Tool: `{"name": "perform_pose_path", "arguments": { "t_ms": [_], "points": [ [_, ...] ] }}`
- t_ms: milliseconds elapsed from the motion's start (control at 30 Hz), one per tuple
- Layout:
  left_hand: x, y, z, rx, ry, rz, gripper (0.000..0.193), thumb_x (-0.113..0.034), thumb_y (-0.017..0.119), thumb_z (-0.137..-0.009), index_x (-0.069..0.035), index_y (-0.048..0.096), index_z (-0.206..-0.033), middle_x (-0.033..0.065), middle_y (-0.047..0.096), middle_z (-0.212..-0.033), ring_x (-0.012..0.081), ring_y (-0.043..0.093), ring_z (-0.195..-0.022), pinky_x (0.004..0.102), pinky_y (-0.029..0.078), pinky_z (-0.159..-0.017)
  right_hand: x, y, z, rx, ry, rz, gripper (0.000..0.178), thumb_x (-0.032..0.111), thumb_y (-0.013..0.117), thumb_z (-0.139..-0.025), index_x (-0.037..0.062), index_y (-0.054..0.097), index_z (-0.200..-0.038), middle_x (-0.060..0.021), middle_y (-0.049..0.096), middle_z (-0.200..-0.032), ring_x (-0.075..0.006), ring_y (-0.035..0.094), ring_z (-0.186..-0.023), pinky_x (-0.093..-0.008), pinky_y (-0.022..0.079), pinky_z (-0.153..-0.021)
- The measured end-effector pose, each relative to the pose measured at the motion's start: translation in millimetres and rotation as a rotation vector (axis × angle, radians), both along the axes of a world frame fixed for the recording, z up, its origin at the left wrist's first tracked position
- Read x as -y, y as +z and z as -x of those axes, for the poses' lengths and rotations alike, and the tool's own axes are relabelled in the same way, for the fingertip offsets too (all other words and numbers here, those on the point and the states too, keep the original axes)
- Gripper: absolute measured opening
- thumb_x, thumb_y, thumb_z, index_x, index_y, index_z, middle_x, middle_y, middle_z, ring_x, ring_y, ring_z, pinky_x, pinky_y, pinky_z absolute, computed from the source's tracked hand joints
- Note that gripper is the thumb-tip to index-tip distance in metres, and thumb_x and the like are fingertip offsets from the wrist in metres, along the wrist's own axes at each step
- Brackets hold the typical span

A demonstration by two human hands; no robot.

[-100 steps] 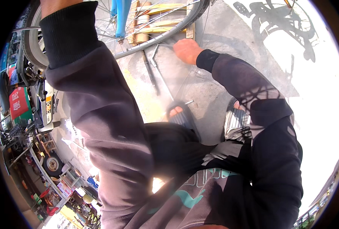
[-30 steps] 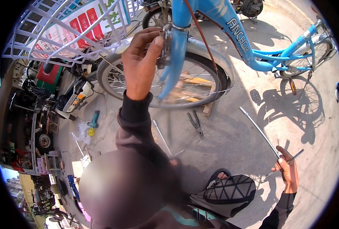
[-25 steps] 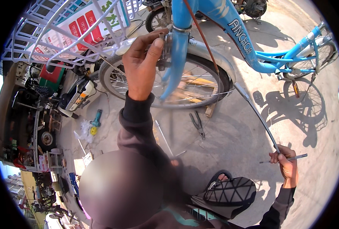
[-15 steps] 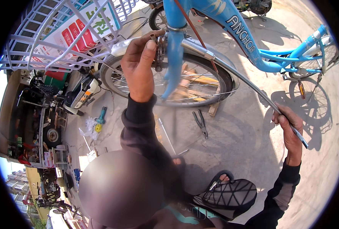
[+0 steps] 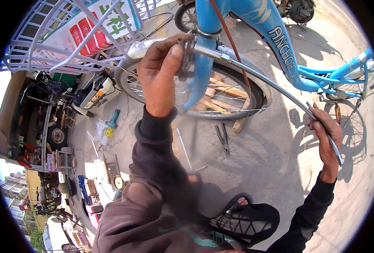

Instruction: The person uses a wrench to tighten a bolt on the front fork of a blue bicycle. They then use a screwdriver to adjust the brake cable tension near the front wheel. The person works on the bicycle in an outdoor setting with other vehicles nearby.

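A blue bicycle frame (image 5: 275, 42) stands before me, its blue fork (image 5: 202, 78) rising over the front wheel (image 5: 254, 95). My left hand (image 5: 159, 78) is closed at the front of the fork, thumb and fingers on a small metal fitting (image 5: 186, 63) that the fingers partly hide. A long silver metal bar (image 5: 275, 87) slopes from behind the fork down to the right. Near its lower end my right hand (image 5: 327, 133) wraps round it, the tip sticking out below. What the bar's upper end fits onto is hard to make out.
Pliers (image 5: 223, 139) lie on the concrete below the wheel, left of my sandalled foot (image 5: 242, 201). Wooden pieces (image 5: 227, 90) show behind the spokes. Left are a white basket (image 5: 64, 50), a teal power tool (image 5: 113, 119), a thin metal rod (image 5: 185, 147) and a loaded cart (image 5: 39, 126).
The view has shifted, so the bicycle sits farther right. Both hands keep their holds, and the right one appears slightly lower with the bar. A blurred round shape has left the lower left.
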State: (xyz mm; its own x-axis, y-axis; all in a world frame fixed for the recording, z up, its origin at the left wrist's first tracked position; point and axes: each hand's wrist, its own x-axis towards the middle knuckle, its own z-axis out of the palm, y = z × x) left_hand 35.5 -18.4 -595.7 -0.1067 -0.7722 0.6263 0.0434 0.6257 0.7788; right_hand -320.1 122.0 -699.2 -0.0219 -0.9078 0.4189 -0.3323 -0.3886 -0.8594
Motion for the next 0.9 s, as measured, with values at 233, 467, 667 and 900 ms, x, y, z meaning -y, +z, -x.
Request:
{"name": "perform_pose_path", "arguments": {
  "t_ms": [233,467,667,900],
  "points": [
    [1.8,-0.3,-4.4,0.034,-0.026,-0.002,0.022,-0.019,0.065,-0.098,-0.001,0.066,-0.11,0.0115,0.071,-0.117,0.005,0.057,-0.082,0.0209,0.046,-0.076,9.7,11.6,-4.4,-0.232,-0.081,0.169,0.022,0.001,0.06,-0.095,0.0004,0.07,-0.115,-0.0102,0.068,-0.087,-0.016,0.066,-0.085,-0.0435,0.042,-0.113],
    [1.1,2.2,-2.7,0.066,-0.029,0.031,0.017,-0.014,0.062,-0.099,-0.001,0.065,-0.11,0.0167,0.07,-0.119,0.0064,0.055,-0.079,0.0219,0.045,-0.075,22.8,-1.9,4.2,0.193,-0.288,0.139,0.029,0.027,0.06,-0.101,0.0014,0.069,-0.112,-0.0096,0.069,-0.086,-0.0172,0.07,-0.083,-0.0281,0.059,-0.076],
    [-3.6,3.1,-4.7,0.097,-0.011,0.019,0.019,-0.015,0.064,-0.099,0.0,0.065,-0.111,0.016,0.071,-0.117,0.0069,0.056,-0.081,0.0219,0.046,-0.076,41.2,16.2,-2.5,0.439,-0.136,-0.194,0.062,0.055,0.042,-0.104,-0.003,0.063,-0.103,-0.005,0.059,-0.058,-0.0087,0.057,-0.042,-0.0194,0.049,-0.044],
    [-0.8,-0.2,-1.9,0.039,-0.062,0.048,0.021,-0.016,0.064,-0.099,0.0,0.066,-0.113,0.0138,0.071,-0.118,0.0071,0.057,-0.084,0.0221,0.047,-0.077,50.6,11.2,3.8,0.992,0.264,-0.355,0.074,0.06,0.033,-0.104,-0.0089,0.059,-0.114,-0.0129,0.066,-0.065,-0.0072,0.048,-0.031,-0.0178,0.042,-0.033]
  ]
}}
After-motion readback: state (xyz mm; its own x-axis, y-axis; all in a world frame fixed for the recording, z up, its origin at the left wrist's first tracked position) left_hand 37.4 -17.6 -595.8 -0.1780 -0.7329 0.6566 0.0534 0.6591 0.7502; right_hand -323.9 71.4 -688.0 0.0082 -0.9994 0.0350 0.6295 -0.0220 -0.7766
